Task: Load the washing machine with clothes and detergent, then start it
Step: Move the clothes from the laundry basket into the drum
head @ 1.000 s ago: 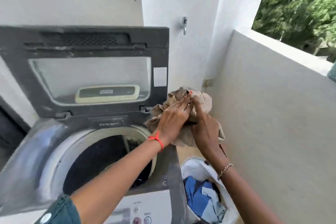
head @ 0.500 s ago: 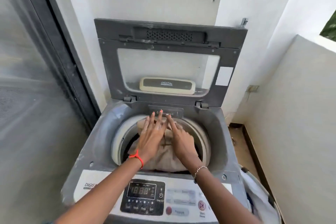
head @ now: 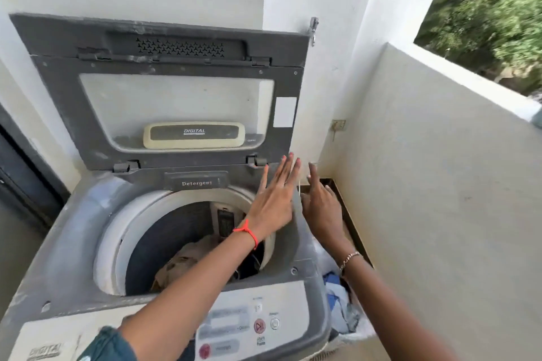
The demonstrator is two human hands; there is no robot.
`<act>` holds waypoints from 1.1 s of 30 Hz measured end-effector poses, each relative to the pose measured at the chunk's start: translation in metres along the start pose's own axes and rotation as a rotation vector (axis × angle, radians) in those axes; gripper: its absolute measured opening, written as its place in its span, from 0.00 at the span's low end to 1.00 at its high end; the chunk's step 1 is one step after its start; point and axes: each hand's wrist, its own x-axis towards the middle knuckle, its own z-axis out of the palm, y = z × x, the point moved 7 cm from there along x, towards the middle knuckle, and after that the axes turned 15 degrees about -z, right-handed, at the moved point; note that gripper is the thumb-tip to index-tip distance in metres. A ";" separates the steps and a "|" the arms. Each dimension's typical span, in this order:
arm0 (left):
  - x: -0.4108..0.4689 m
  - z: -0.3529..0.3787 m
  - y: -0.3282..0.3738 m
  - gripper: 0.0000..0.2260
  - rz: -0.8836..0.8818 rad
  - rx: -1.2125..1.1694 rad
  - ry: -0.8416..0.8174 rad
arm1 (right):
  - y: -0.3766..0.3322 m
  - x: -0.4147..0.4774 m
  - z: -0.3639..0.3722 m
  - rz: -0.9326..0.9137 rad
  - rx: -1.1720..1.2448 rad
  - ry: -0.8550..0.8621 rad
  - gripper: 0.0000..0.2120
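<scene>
Both hands are empty with fingers straight. The left hand is over the washer's right rim, and the right hand is just past it. A beige garment lies in the drum. Blue clothes sit in the bag near right. The next move is probably to reach down, gather one loose bundle, lift it clear of the rim and drop it centrally.

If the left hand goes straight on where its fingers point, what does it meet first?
Probably the lid, at its lower right corner; the left hand is near, but depth is unclear.
</scene>
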 end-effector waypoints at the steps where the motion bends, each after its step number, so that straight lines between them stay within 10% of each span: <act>1: 0.009 0.011 0.021 0.39 0.019 -0.016 -0.025 | 0.022 -0.007 -0.005 0.047 -0.013 -0.007 0.32; 11: 0.056 0.209 0.139 0.43 -0.078 -0.017 -0.402 | 0.227 -0.114 0.050 0.273 -0.038 -0.303 0.33; 33: -0.049 0.748 0.002 0.61 -0.118 0.308 -0.828 | 0.460 -0.363 0.461 0.347 0.088 -0.996 0.59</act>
